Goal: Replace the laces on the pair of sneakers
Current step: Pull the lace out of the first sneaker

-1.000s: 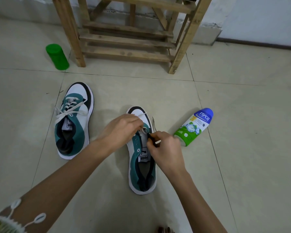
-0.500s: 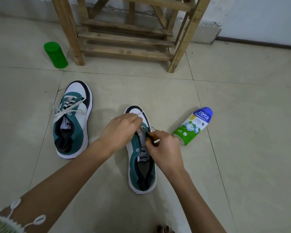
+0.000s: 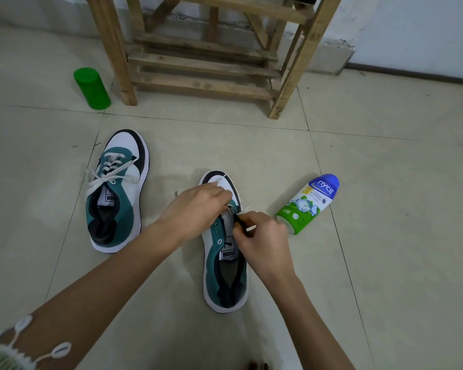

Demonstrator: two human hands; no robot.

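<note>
Sneaker lies lengthwise, toe away from me; my right hand pinches a slim dark piece just beside the eyelets; my left hand curls over them, grip hidden.

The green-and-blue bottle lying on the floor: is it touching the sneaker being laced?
Apart. The head view shows a strip of bare floor tile between the bottle and the sneaker.

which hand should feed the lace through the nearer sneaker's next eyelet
Right: the right hand pinches the dark lace end by the eyelets of the sneaker; the left hand lies over its forefoot.
</note>
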